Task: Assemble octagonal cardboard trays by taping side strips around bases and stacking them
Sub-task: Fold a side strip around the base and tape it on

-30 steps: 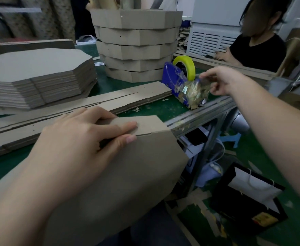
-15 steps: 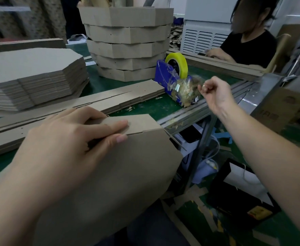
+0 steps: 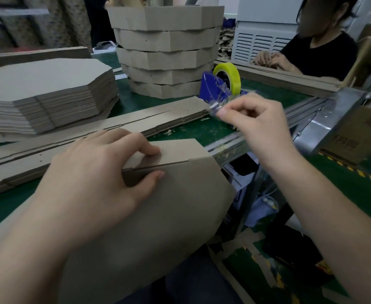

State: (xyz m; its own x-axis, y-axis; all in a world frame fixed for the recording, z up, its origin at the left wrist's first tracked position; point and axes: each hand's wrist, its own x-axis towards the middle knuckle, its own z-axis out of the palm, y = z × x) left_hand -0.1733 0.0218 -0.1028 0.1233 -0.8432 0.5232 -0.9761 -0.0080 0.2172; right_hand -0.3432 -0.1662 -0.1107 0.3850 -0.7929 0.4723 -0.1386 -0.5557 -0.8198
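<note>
Clear tape strip [image 3: 215, 109] pinched in right hand [image 3: 254, 128]; left hand [image 3: 101, 172] clamps brown octagonal cardboard tray [image 3: 180, 205]. Best laid squarely across the joint.

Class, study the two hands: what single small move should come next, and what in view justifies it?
Probably carry the tape piece pinched by the right hand down onto the seam, since the left hand holds the side strip folded against the base and no tape shows there.

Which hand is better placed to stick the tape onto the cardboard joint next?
Right. The right hand pinches a clear tape piece and is otherwise free. The left hand is busy pinching the side strip against the base at the joint.
</note>
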